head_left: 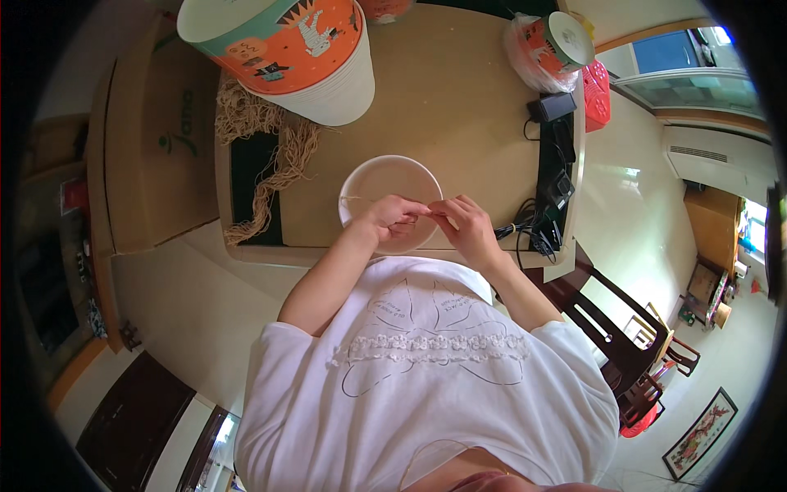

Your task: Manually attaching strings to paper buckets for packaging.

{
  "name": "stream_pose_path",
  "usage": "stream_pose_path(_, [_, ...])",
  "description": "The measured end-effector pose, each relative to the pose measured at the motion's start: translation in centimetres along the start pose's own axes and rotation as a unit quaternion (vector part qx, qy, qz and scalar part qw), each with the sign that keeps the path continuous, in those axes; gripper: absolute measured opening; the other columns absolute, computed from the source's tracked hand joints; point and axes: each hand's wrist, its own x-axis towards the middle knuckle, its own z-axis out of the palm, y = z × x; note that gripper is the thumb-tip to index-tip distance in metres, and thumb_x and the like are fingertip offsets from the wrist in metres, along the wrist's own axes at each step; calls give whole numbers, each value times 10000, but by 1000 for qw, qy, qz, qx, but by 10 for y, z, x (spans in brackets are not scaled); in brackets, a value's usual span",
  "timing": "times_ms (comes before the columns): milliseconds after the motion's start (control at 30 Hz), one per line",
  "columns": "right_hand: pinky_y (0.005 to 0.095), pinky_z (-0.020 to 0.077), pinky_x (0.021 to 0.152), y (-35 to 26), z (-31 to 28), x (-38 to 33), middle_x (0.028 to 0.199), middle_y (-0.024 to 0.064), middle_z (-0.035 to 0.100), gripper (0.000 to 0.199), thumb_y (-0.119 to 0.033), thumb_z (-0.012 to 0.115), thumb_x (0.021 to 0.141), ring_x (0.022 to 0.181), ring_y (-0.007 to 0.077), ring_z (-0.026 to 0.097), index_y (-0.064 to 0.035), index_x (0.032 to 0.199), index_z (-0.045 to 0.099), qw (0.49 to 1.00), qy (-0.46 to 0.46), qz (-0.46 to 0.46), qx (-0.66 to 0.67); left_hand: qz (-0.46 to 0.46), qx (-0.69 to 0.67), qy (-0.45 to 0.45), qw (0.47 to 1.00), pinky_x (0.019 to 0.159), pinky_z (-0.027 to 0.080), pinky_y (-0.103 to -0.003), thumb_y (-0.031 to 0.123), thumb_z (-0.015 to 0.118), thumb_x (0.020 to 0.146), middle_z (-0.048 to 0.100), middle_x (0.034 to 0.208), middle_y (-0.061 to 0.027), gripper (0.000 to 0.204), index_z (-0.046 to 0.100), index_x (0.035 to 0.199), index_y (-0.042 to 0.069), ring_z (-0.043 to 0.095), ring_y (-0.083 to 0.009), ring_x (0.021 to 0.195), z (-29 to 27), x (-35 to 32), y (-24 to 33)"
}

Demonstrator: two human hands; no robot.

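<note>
A white round paper tub (pixel 385 170) stands at the table's near edge, its open mouth facing up. Over it my left hand (pixel 395 217) is closed, with a short piece of thin tan string (pixel 352 198) showing beside it, above the tub's left side. My right hand (pixel 461 220) is closed in a pinch, its fingertips meeting those of my left hand above the tub's right rim. Whatever lies between the fingertips is too small to make out. Loose tan strings (pixel 287 160) lie in a tangled bundle at the table's left side.
A tall stack of nested paper tubs (pixel 328 78), orange-printed on top, rises at the far left. A smaller printed tub (pixel 557 45) lies on a plastic-wrapped stack at the far right. Black adapters and cables (pixel 560 189) line the right edge. A cardboard box (pixel 164 139) stands left.
</note>
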Motion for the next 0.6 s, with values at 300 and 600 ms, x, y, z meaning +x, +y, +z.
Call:
stream_pose_path(300, [370,496,686,6,3,-3,831,92,621,136,-29,675,786,795,284,586,-65,914,650,1000,5,-12,6,230,170,145,947,427,320,-204,85,659,856,575,637,20,83,686,895,17,427,-24,493,8,15,-27])
stream_pose_path(600, [384,496,683,8,1,-6,807,95,609,87,-31,683,770,791,291,583,-59,847,655,998,35,59,14,356,260,184,878,489,336,-194,63,681,836,553,609,65,49,685,843,15,395,5,529,16,13,-37])
